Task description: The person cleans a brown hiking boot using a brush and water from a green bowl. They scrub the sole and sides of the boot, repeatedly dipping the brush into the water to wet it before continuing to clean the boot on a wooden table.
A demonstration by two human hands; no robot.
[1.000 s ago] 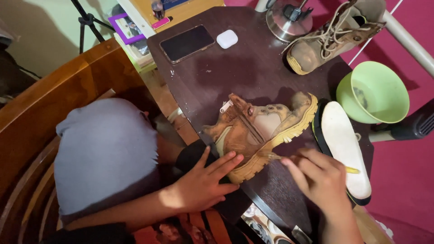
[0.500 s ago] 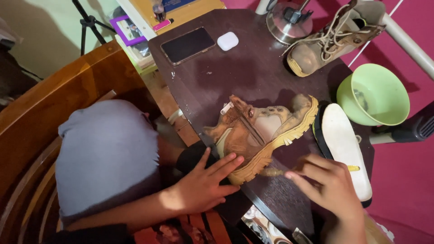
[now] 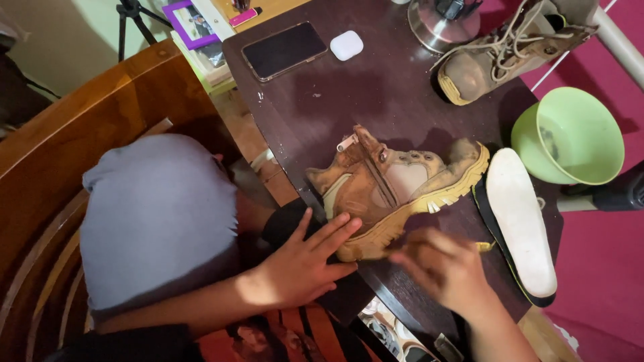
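A tan lace-up boot (image 3: 402,188) lies on its side on the dark round table (image 3: 376,94), yellow sole toward me. My left hand (image 3: 302,265) rests flat with spread fingers against the boot's heel end, holding it down. My right hand (image 3: 446,268) is blurred, just below the sole at the table's near edge. Its fingers are curled around a thin tool whose yellow tip (image 3: 484,247) sticks out on the right. A white insole (image 3: 523,221) lies on a black one just right of the boot.
A second boot (image 3: 503,53) stands at the back right beside a green bowl (image 3: 570,134). A phone (image 3: 285,50), a white earbud case (image 3: 347,45) and a metal base (image 3: 443,23) sit at the back. A grey cloth mound (image 3: 161,214) and curved wooden furniture (image 3: 100,114) fill the left.
My right hand has slid from beside the sole down toward the table's near edge and is now blurred with motion. My left hand and the boot have stayed put.
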